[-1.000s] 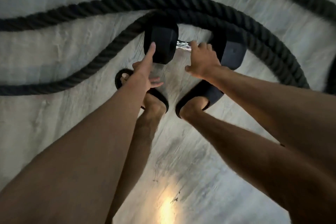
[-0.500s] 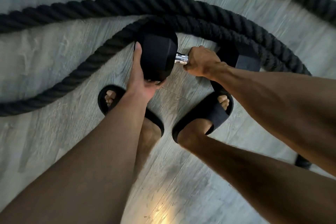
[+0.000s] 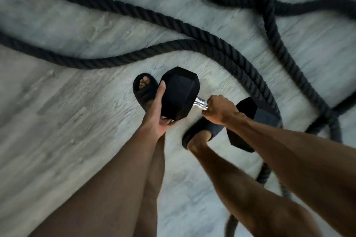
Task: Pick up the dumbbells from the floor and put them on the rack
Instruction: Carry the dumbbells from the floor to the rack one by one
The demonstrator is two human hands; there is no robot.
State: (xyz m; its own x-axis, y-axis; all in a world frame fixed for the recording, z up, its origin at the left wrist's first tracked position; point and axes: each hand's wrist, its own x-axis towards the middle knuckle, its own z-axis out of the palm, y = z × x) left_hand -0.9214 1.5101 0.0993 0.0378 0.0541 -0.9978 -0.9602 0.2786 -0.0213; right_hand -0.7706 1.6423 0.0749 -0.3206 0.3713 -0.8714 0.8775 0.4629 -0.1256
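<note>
Higher than before rides the black hexagonal chrome-barred dumbbell (image 3: 179, 92): my right hand (image 3: 219, 109) clenches the bar, my left hand (image 3: 156, 117) grips its nine-o'clock head.

Thick black rope (image 3: 92, 63) looped over pale plank floor (image 3: 57, 140), two black slippers (image 3: 143, 92) nearby

The dumbbell (image 3: 179, 92) has matt black, rubber-like heads; its handle (image 3: 200, 103), showing just beside the right hand (image 3: 219, 110), is glossy bright metal. Beyond that hand the rope (image 3: 173, 23) is coarse, fuzzy twisted fibre, and the floor (image 3: 57, 111) is matt, pale wood-grain.
</note>
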